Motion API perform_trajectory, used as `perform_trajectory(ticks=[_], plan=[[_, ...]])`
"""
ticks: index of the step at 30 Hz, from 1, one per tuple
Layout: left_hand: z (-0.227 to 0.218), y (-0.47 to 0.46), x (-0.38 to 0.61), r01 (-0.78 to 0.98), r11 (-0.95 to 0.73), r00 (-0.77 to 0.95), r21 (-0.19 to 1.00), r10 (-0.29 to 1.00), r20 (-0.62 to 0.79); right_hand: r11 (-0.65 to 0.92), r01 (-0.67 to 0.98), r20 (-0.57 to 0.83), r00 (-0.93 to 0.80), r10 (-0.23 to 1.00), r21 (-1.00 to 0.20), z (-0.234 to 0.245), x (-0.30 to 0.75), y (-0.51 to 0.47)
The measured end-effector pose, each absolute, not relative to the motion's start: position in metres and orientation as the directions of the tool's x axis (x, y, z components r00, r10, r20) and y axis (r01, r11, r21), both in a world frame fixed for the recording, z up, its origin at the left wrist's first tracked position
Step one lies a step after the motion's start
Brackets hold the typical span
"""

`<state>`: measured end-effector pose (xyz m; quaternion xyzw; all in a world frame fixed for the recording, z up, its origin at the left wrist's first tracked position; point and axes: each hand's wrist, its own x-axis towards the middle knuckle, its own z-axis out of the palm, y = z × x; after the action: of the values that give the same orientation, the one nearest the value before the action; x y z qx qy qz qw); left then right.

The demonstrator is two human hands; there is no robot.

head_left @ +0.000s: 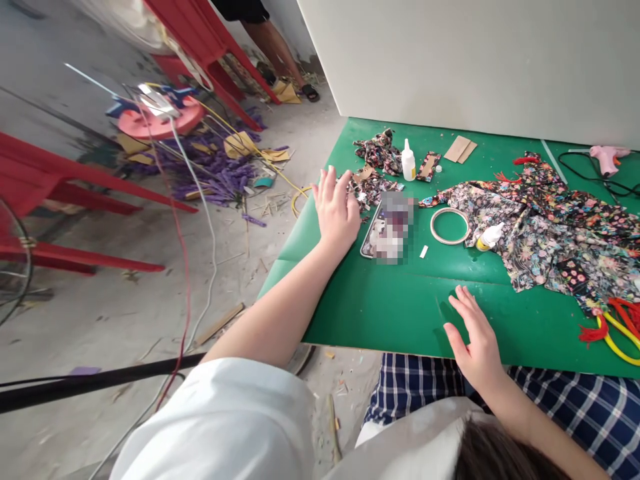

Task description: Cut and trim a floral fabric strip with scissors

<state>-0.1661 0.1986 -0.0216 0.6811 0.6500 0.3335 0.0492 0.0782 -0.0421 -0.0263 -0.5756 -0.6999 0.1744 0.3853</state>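
My left hand (336, 205) is over the left edge of the green table (390, 307), fingers extended, beside a phone (371, 243) whose screen is blurred out. Just past its fingers lie dark floral fabric scraps (373, 187). Near the front edge, my right hand (473, 333) hovers above or rests on the table, fingers outstretched and holding nothing; whether it touches the surface I cannot tell. Beyond it are a roll of tape (450, 226), a small white bottle (489, 237) lying tilted against floral fabric (555, 233), and a little white piece (423, 252).
An upright white glue bottle (409, 162), brown card pieces (460, 149) and a pink glue gun (606, 160) with a black cord sit at the back. Red and yellow cords (620, 327) lie at right. Leftward are a red stool (163, 120), loose cables and purple scraps (220, 177); another person's leg (280, 50) shows behind.
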Motion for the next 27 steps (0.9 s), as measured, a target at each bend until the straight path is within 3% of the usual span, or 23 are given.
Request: perform_trajectory(ticks=[5, 9, 13, 16, 19, 22, 27], plan=[[-0.022, 0.125, -0.168, 0.815, -0.251, -0.001, 0.523, 0.901, 0.433, 0.119, 0.207, 0.168, 0.240, 0.956, -0.971, -0.026, 0.092, -0.038], [-0.022, 0.077, -0.159, 0.830, -0.229, 0.078, 0.508, 0.950, 0.301, 0.107, -0.080, 0.073, 0.348, 0.935, -0.991, -0.029, 0.097, -0.032], [-0.014, 0.086, -0.140, 0.870, -0.145, 0.077, 0.471, 0.984, 0.161, 0.031, -0.138, -0.010, 0.291, 0.957, -0.990, -0.030, 0.097, -0.029], [0.000, 0.116, -0.114, 0.934, -0.141, 0.108, 0.329, 0.988, 0.114, -0.008, -0.151, -0.045, 0.242, 0.969, -0.989, -0.029, 0.096, -0.028], [0.010, 0.144, -0.087, 0.983, -0.031, 0.022, 0.184, 0.998, 0.050, -0.021, -0.153, -0.053, 0.207, 0.977, -0.988, -0.026, 0.095, -0.026], [0.013, 0.162, -0.075, 0.984, 0.057, -0.055, 0.171, 0.998, -0.015, -0.029, -0.172, -0.061, 0.187, 0.981, -0.985, -0.024, 0.095, -0.025], [0.019, 0.167, -0.075, 0.975, 0.093, -0.095, 0.201, 0.995, -0.001, -0.027, -0.246, -0.062, 0.137, 0.989, -0.969, -0.025, 0.099, -0.023]])
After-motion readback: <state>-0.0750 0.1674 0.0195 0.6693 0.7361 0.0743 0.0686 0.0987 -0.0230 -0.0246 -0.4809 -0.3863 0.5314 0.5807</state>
